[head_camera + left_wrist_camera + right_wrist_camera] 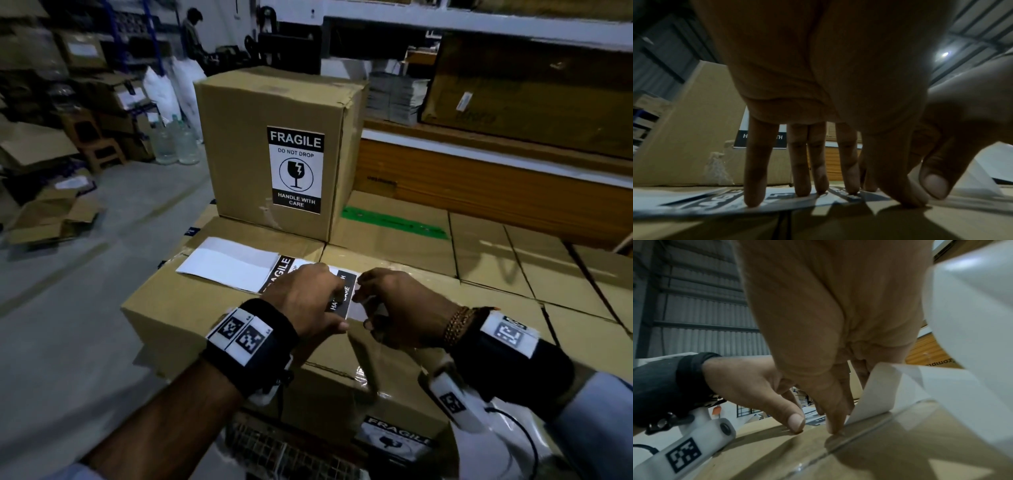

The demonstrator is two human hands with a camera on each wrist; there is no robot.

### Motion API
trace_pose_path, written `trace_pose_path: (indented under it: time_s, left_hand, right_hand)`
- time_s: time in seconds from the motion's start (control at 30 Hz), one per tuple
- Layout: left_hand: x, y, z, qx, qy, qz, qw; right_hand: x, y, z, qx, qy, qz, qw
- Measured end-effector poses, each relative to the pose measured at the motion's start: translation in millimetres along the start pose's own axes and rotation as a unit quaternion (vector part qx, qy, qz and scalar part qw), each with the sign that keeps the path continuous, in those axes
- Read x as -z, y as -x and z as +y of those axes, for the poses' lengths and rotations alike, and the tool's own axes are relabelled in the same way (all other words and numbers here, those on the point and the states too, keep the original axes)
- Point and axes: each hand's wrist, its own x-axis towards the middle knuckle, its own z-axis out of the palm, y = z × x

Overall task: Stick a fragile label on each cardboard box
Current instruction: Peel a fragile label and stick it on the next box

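A black-and-white fragile label [279, 274] lies flat on top of the near cardboard box [191, 325]. My left hand [318, 294] presses it down with straight fingers [756, 194]. My right hand [373, 305] is at the label's right end and pinches the white backing strip [879, 394], which curls up off the box. The left thumb [795, 421] touches the box top beside the right hand's fingertips. Behind stands a taller box [239, 144] with a fragile label [296, 171] stuck on its front. Below the near box, another fragile label [397, 442] shows.
A white sheet [229, 263] lies on the near box, left of the label. More flat-topped boxes [513, 260] fill the right. Flattened cardboard [51, 216] lies on the floor at left, with water bottles [178, 140] and a person [193, 34] farther back.
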Motion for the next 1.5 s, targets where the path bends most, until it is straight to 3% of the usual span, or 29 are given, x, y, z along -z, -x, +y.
trace_pose_path:
  time_s: [0.47, 0.8, 1.0, 1.23, 1.5]
  left_hand:
    - [-0.7, 4.0, 10.2, -0.01, -0.021, 0.021, 1.0]
    - [-10.6, 15.7, 1.8, -0.034, 0.018, 0.006, 0.999]
    - [-29.1, 37.3, -2.7, -0.083, 0.052, 0.049, 0.994]
    - [-49.2, 62.4, 3.1, -0.086, 0.072, 0.092, 0.989]
    - [-69.9, 77.1, 10.9, -0.132, 0.104, 0.186, 0.968]
  right_hand:
    - [3.4, 6.8, -1.0, 0.013, 0.009, -0.003, 1.0]
    - [8.3, 30.7, -8.1, 0.033, -0.019, -0.029, 0.999]
    - [2.0, 53.6, -9.9, 0.073, -0.01, -0.035, 0.997]
    - [2.6, 84.5, -21.1, 0.066, -0.017, -0.041, 0.997]
    - [-2.8, 100.8, -33.3, 0.053, -0.022, -0.039, 0.998]
